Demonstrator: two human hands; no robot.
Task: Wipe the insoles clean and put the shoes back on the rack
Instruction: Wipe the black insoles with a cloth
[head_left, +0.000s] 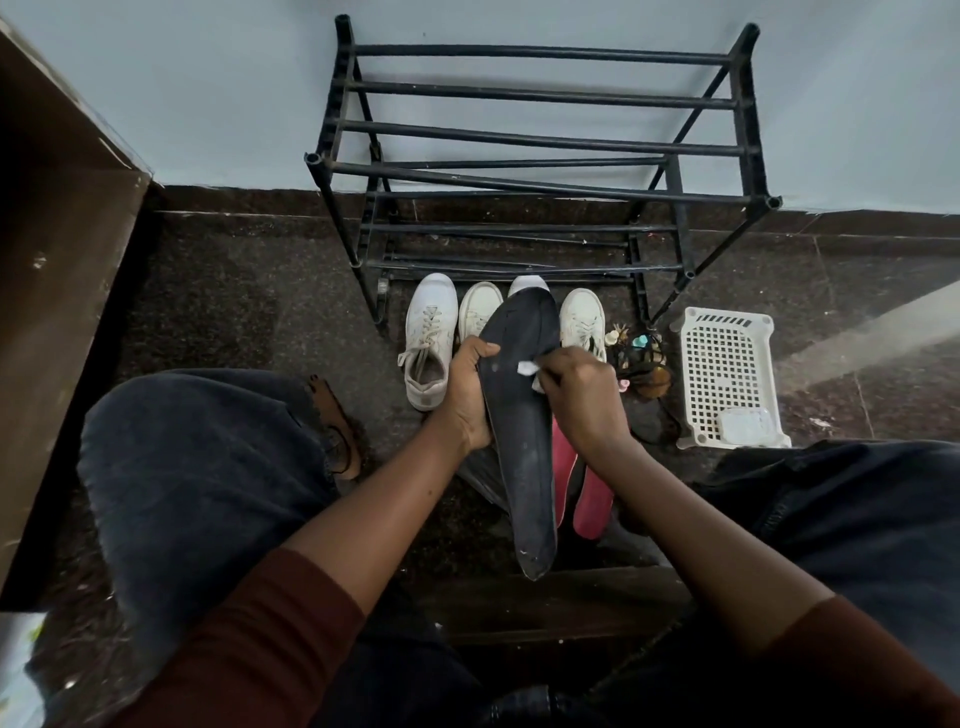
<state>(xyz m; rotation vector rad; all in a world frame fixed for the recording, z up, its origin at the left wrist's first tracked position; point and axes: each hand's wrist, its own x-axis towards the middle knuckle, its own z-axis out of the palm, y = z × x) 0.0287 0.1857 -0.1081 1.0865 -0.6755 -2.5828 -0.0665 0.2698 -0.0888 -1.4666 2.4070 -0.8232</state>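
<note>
My left hand (467, 392) grips the left edge of a long black insole (524, 457) held upright in front of me. My right hand (576, 400) pinches a small white wipe (529, 368) against the insole's upper middle. Two red insoles (589, 506) lie on the floor behind and right of the black one. Several white sneakers (428, 345) stand in a row on the floor in front of the black shoe rack (540, 140), whose bars hold nothing. The black insole partly hides two of the sneakers.
A white plastic basket (727, 379) lies on the dark floor at the right, with a pile of small trinkets (641, 364) beside it. A brown sandal (337, 426) rests near my left knee. A wooden furniture edge (57, 260) rises at the left.
</note>
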